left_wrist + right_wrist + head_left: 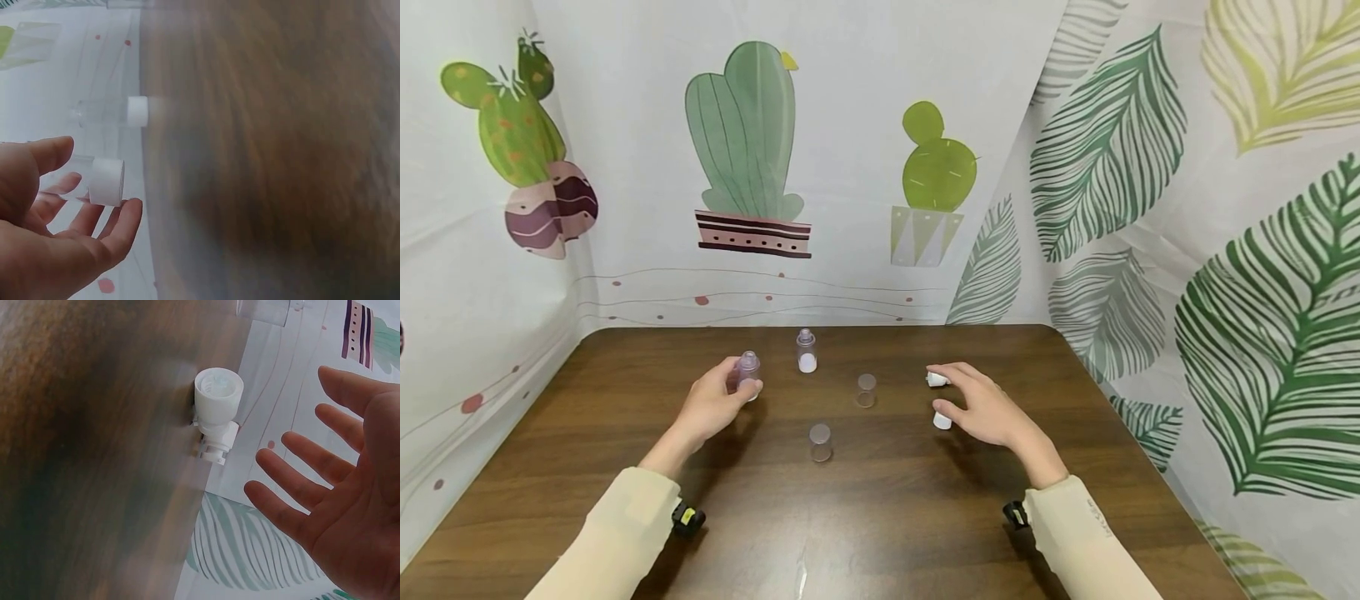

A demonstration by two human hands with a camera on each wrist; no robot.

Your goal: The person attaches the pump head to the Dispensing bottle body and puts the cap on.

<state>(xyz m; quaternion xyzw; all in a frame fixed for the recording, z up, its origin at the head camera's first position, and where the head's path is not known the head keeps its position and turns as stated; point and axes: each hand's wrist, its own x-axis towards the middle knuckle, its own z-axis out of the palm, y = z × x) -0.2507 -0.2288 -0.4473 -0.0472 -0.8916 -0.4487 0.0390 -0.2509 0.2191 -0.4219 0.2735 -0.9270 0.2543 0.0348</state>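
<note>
My left hand [711, 404] holds a small clear bottle [748, 367] with a white bottom part and a narrow neck, upright, at the table's back left. In the left wrist view, thumb and fingers curve about this bottle [106, 181]; whether it touches the table I cannot tell. A matching bottle [807, 354] stands just to its right. On the other side, my right hand [988, 408] hovers with spread fingers over two small white tops [942, 421]. The right wrist view shows one white top [219, 397] with a threaded hollow, apart from the fingers.
Two clear cylindrical caps stand mid-table, one nearer [820, 443] and one farther back [867, 392]. The brown wooden table [880, 517] ends at a patterned cloth [850, 167] behind and at the sides.
</note>
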